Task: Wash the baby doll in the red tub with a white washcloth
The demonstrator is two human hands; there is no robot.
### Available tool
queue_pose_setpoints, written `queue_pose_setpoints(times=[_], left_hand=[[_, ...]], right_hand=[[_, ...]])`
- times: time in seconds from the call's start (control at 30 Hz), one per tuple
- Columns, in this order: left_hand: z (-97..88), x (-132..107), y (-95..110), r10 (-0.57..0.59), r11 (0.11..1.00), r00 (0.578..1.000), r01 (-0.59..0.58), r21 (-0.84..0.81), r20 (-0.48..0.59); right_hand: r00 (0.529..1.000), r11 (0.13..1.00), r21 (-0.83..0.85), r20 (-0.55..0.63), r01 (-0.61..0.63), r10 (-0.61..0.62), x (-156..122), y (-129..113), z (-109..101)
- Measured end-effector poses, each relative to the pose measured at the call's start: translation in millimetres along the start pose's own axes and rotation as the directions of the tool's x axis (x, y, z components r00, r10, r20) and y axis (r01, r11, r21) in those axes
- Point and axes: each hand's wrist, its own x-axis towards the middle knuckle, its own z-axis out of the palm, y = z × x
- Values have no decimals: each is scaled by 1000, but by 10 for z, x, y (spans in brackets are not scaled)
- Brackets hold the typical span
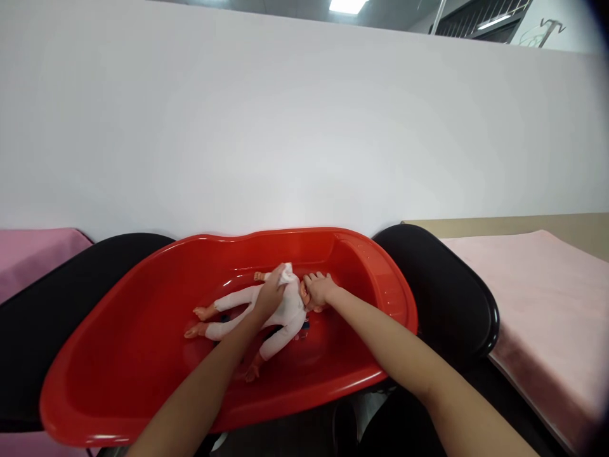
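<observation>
A baby doll (pixel 290 311) with a white cloth body lies in a red baby bathtub (pixel 118 355), legs to the left and head to the right. My left hand (pixel 271 297) is over the doll's chest, its fingers closed on a bunched white cloth (pixel 287 274). Whether that cloth is separate or part of the doll's body covering, I cannot tell. My right hand (pixel 320 287) curves over the doll's head (pixel 305 293) and grips it, hiding most of it. One doll arm points toward me, and a dark patch shows beneath the body.
The tub rests between two black chair-like surfaces (pixel 438 295), (pixel 61 304). Pink covered surfaces flank them at the right (pixel 547 304) and the left (pixel 35 254). A white partition (pixel 304 127) rises directly behind the tub.
</observation>
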Motion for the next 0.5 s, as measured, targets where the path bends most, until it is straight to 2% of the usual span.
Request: queue_pose_setpoints(times=[0.07, 0.13, 0.23, 0.3, 0.37, 0.47, 0.5], left_hand=[[111, -90, 5, 83, 996, 981, -88, 23, 173], [129, -176, -21, 139, 983, 943, -168, 73, 303], [74, -212, -71, 126, 964, 897, -213, 163, 424], [50, -170, -107, 93, 967, 888, -188, 170, 451], [45, -105, -158, 56, 979, 898, -136, 152, 437], [-1, -38, -278, -23, 988, 930, -35, 149, 367], [-43, -39, -328, -80, 987, 944, 31, 156, 319]], right_hand=[[1000, 1000, -7, -18, 15, -15, -15, -8, 6], [999, 1000, -9, -30, 15, -15, -24, -19, 15], [1000, 1000, -6, -19, 10, -10, -23, -29, 26], [1000, 1000, -3, -7, 12, -12, -15, -24, 33], [1000, 1000, -3, -2, 6, -6, -3, -13, 41], [1000, 1000, -7, 0, -9, 9, 19, 5, 52], [1000, 1000, -7, 6, -8, 8, 29, 9, 54]])
